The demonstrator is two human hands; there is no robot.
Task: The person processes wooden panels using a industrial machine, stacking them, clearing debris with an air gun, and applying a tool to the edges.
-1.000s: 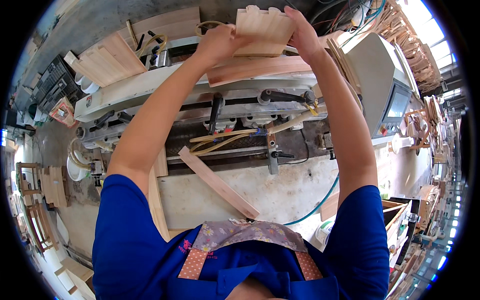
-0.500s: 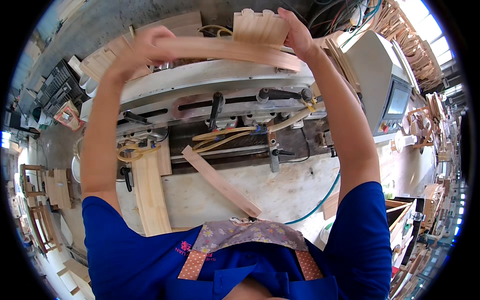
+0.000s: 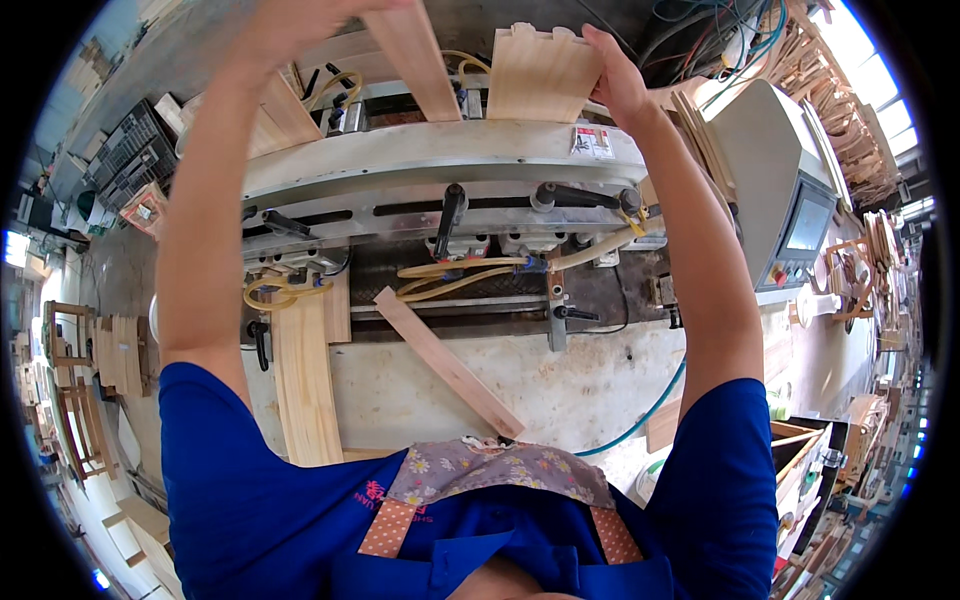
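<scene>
Two pale wooden boards stand side by side, apart, along the far side of a light grey beam (image 3: 400,150): a wide board (image 3: 540,78) and, to its left, a tilted narrow board (image 3: 418,62). The right hand (image 3: 622,88) pinches the wide board's right edge between thumb and fingers. The left hand (image 3: 325,8) meets the narrow board's upper end; cropping and blur prevent telling whether its fingers are closed. Nearer the body are black levers (image 3: 452,212), yellow hoses (image 3: 450,272) and a diagonal wooden strip (image 3: 450,362).
</scene>
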